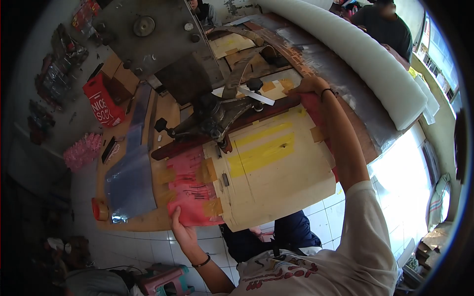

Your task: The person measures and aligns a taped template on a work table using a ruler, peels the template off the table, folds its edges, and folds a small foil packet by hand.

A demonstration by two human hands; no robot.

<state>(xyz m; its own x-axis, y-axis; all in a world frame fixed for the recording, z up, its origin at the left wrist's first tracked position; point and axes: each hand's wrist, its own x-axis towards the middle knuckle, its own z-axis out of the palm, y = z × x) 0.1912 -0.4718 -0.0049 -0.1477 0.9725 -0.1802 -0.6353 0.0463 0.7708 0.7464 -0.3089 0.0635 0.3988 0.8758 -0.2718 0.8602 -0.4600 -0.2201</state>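
Note:
A cream board point(281, 182) with yellow strips point(261, 148) lies over a pink-red sheet point(190, 182), joined by pieces of brown tape point(212, 207). My left hand point(185, 234) pinches the sheet's near left corner, thumb on top. At the far right corner my right hand point(311, 86) curls by the end of a dark red bar point(266, 114); what lies under its fingers is hidden. That bar runs across the board's far edge, below a dark machine head point(212, 116) with black knobs point(255, 84) on its arms.
A grey metal machine body point(163, 39) rises behind. To the left are a clear bluish plastic sheet point(131, 182), a tape roll point(100, 209) and a red bag point(102, 101). A thick white roll point(355, 59) lies at the right. Two other people are at the back.

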